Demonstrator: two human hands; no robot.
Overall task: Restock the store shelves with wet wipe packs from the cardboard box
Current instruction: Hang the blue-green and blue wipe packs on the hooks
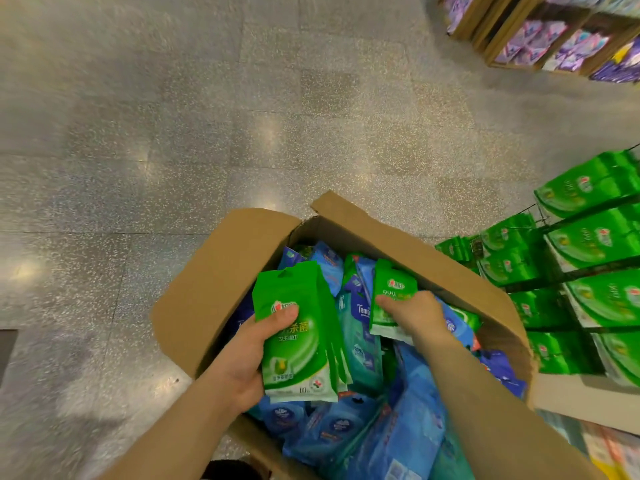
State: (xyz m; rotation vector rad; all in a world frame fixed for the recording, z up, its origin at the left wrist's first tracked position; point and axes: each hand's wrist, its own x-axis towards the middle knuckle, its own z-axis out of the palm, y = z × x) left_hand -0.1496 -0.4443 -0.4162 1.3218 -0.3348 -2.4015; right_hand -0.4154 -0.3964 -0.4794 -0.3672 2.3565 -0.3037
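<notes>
Your left hand (254, 355) grips a small stack of green wet wipe packs (299, 336), thumb across the front, the stack held over the open cardboard box (214, 271). The packs stand nearly upright, long axis running away from you, hang-hole end farthest from your wrist. The stack fans apart at its lower right edge, so I judge a back pack could slip out if your grip loosens. Just right of that hand, your right hand (415, 315) pinches another green pack (389, 297), tilted the same way, half buried among blue packs (408, 420); pulling it may drag neighbours up. Beyond your right hand, the shelves (588, 251) already hold rows of matching green packs.
</notes>
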